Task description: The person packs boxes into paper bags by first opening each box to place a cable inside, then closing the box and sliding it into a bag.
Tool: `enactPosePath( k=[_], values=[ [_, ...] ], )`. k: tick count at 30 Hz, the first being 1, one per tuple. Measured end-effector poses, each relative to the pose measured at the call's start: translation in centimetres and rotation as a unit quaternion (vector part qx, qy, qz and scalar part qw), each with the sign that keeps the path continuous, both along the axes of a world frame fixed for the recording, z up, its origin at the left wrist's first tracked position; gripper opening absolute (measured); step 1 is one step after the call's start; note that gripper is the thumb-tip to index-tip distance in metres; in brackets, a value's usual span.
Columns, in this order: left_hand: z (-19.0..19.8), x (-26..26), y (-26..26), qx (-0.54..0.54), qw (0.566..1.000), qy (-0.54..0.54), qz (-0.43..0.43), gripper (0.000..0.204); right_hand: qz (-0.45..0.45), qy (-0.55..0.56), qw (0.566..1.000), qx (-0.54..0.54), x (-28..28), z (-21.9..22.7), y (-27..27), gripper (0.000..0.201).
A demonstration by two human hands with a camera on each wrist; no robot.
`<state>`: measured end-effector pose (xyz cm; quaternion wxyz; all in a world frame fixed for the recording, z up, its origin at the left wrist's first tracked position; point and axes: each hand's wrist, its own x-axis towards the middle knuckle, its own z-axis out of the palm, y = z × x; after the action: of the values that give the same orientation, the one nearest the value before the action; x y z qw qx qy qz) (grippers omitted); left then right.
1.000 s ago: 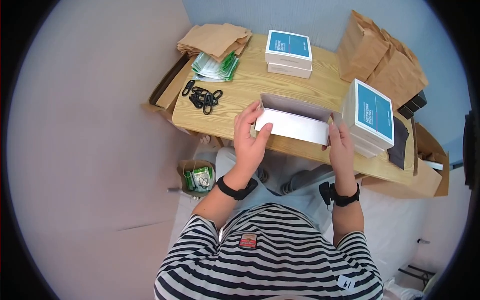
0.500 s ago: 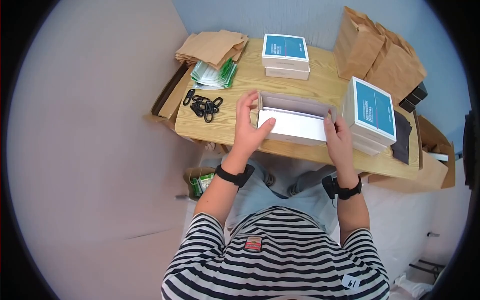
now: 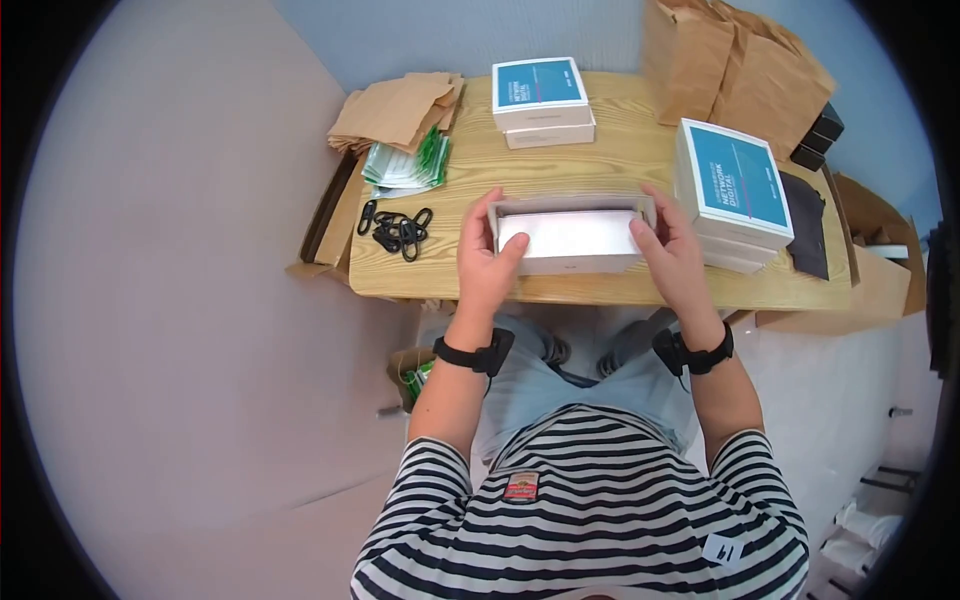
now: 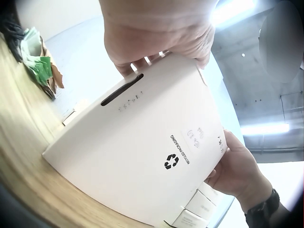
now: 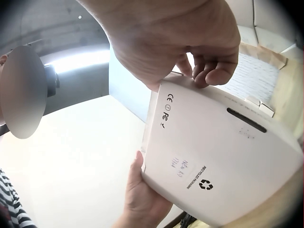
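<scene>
- Left hand (image 3: 487, 250): grip curled round one end of a white cardboard box (image 3: 570, 266), thumb at its near rim.
- Right hand (image 3: 678, 255): grip curled round the opposite end.
- The box is held over the front of the table (image 3: 620, 180), a white insert (image 3: 572, 234) inside.
- Black cables (image 3: 402, 235) lie left; blue-labelled boxes (image 3: 735, 180) stand just right.

Packing workspace (stacked boxes (image 3: 736, 178), paper bags (image 3: 765, 85)).
</scene>
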<state>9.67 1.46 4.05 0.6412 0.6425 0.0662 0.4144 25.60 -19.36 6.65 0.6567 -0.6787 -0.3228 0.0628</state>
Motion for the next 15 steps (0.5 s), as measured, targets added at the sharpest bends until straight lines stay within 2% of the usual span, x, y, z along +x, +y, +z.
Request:
enactPosePath(
  k=[2,3,4,7,8,10,15],
  values=[
    [-0.5,0.0,0.5,0.013,1.0,-0.013,-0.009,0.071,0.029,-0.073,0.997,0.014,0.4,-0.1,-0.4,0.041],
    [-0.8,0.2,0.6,0.027,0.999,-0.026,-0.012,0.072,0.016,-0.074,0.997,0.01,0.4,0.1,-0.7,0.041],
    [-0.8,0.3,0.4,0.023,0.999,-0.028,-0.025,0.072,0.034,-0.058,0.998,0.007,0.4,0.3,-0.8,0.039],
    [-0.1,0.4,-0.1,0.103,0.993,-0.014,0.05,0.092,0.061,-0.015,0.998,0.007,0.5,0.7,-1.2,0.038],
    [-0.3,0.6,-0.1,0.102,0.994,-0.014,0.044,0.092,0.078,0.015,0.997,0.011,0.4,0.7,-1.3,0.038],
    [-0.6,0.7,0.1,0.122,0.989,-0.019,0.081,0.093,0.08,0.014,0.997,0.014,0.4,0.8,-1.3,0.039],
    [0.4,0.5,-0.6,0.126,0.988,0.002,0.092,0.09,0.093,0.028,0.995,0.028,0.5,0.5,-1.5,0.041]
  ],
)
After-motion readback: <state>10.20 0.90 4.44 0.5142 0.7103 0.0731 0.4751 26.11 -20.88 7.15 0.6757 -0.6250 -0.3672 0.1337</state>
